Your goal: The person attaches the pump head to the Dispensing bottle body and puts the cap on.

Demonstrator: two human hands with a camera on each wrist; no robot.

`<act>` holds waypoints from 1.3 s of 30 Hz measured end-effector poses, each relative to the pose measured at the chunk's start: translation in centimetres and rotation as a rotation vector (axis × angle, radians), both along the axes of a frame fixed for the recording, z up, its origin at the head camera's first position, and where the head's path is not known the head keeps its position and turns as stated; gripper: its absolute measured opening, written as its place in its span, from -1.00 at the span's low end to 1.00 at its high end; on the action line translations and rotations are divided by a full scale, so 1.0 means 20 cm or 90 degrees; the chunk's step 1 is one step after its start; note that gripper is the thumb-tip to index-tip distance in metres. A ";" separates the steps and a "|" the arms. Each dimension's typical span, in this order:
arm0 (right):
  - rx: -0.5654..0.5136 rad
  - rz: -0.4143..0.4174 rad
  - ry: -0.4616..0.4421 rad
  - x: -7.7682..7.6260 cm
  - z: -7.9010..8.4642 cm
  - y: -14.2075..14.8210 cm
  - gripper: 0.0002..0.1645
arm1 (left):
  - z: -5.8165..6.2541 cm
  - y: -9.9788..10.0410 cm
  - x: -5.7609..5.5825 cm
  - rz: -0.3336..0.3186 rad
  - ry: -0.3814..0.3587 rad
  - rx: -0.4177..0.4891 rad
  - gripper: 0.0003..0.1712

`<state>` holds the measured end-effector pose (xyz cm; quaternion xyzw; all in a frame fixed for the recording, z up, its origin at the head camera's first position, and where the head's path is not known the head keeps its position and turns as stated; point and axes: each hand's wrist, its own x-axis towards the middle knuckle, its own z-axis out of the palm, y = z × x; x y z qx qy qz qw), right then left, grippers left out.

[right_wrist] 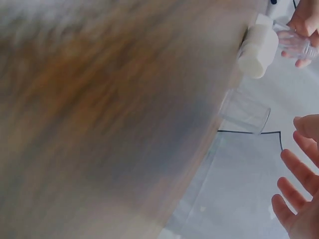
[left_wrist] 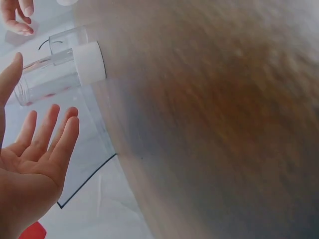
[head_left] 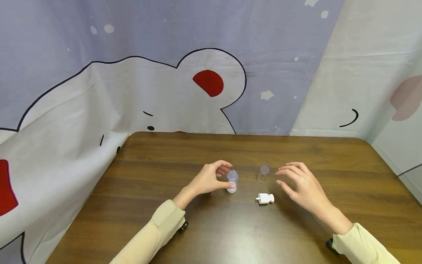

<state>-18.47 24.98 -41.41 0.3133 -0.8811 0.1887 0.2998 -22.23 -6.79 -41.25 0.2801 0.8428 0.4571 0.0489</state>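
Observation:
A small clear bottle (head_left: 232, 176) with a white base (left_wrist: 90, 63) stands upright on the wooden table. My left hand (head_left: 210, 178) is around its left side, thumb in front and fingers behind. In the left wrist view, the left fingers (left_wrist: 65, 139) are spread and apart from the bottle. To the right of the bottle lies a white pump head (head_left: 265, 198) on its side. Behind the pump head is a clear cylindrical cap (head_left: 264, 171), also visible in the right wrist view. My right hand (head_left: 303, 187) hovers right of both with loosely spread fingers, holding nothing.
The brown wooden table (head_left: 148, 154) has a rounded far edge. Behind it and along the left side hangs a printed curtain (head_left: 280, 55) with a cartoon figure. Dark straps show at both sleeve cuffs (head_left: 169, 214).

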 end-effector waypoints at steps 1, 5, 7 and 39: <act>-0.001 0.005 0.003 0.00 0.00 -0.01 -0.72 | 0.00 0.00 0.00 0.000 -0.004 -0.001 -0.31; 0.001 0.007 -0.004 0.03 0.01 -0.03 -0.70 | 0.01 0.03 0.00 0.001 -0.022 0.009 -0.33; 0.000 -0.002 -0.018 0.05 0.01 -0.05 -0.65 | 0.00 0.04 0.00 -0.003 -0.034 0.024 -0.34; -0.176 0.135 -0.452 0.06 -0.05 -0.08 -0.43 | -0.05 0.08 0.02 0.003 -0.065 0.055 -0.46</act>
